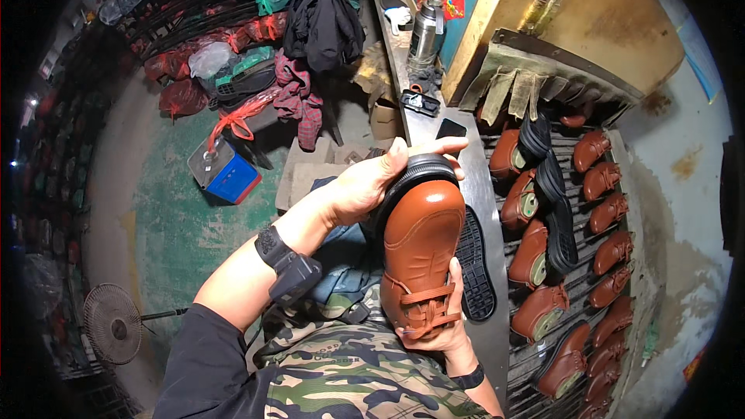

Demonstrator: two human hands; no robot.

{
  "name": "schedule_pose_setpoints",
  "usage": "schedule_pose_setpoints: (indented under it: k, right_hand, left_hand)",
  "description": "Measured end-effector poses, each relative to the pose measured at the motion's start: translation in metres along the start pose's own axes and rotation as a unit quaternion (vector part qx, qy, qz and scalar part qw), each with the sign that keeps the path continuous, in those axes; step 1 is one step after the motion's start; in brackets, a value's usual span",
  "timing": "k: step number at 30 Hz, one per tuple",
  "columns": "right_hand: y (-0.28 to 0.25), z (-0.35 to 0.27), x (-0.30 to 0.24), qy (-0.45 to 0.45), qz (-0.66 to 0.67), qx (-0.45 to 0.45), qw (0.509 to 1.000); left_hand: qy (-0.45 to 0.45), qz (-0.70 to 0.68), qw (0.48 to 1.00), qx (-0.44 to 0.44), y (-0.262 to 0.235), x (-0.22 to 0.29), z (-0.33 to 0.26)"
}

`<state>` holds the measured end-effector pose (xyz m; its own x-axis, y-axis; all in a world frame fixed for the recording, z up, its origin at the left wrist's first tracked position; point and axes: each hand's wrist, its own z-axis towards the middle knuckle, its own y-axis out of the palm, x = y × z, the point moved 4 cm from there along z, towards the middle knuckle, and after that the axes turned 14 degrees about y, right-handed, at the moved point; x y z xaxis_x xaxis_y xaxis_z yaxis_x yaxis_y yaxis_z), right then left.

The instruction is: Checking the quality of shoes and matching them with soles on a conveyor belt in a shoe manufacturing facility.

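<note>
I hold a brown leather shoe (421, 252) with laces in front of my chest, toe pointing away from me. My left hand (371, 181) grips the toe end, where a black rubber sole (419, 167) curls around the tip. At the laced heel end my right hand (438, 331) cups the shoe from below. Both hands are shut on the shoe.
A conveyor rack (578, 264) at my right carries several brown shoes (613, 251) and black soles (560, 234). One loose black sole (475, 264) lies on the metal ledge beside the shoe. A steel flask (426, 29), a blue box (230, 176) and a floor fan (112, 323) stand around.
</note>
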<state>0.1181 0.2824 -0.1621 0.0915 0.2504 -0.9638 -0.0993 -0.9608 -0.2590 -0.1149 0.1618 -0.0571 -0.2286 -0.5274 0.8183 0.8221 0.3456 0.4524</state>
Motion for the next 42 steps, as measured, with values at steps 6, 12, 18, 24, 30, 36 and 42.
schedule_pose_setpoints:
  k: [6,12,18,24,30,36,42]
  right_hand:
    - [-0.003,0.007,-0.016,-0.005,-0.03,-0.029,0.999]
    - [-0.005,0.008,-0.03,-0.022,-0.017,-0.048,0.998]
    - [-0.002,0.017,-0.049,-0.084,-0.073,-0.054,0.992]
    - [-0.009,0.035,-0.046,-0.008,0.308,-0.1,0.946]
    - [-0.017,0.107,-0.083,0.014,0.301,-0.198,0.933]
    - [-0.03,0.139,-0.087,-0.085,0.111,-0.017,0.99]
    - [-0.017,0.111,-0.048,-0.041,0.24,0.074,0.967]
  left_hand:
    - [-0.038,0.024,0.999,-0.016,0.009,0.006,-0.001]
    - [-0.069,0.285,0.955,-0.055,0.008,0.037,-0.008]
    - [-0.021,0.39,0.919,-0.054,0.021,0.043,-0.03]
    - [-0.013,0.34,0.94,0.011,0.024,0.035,-0.044]
    - [0.003,0.316,0.947,0.052,0.026,0.019,-0.061]
    - [0.04,0.275,0.958,0.072,0.03,0.019,-0.065]
    - [0.009,0.317,0.945,0.079,0.025,0.013,-0.073]
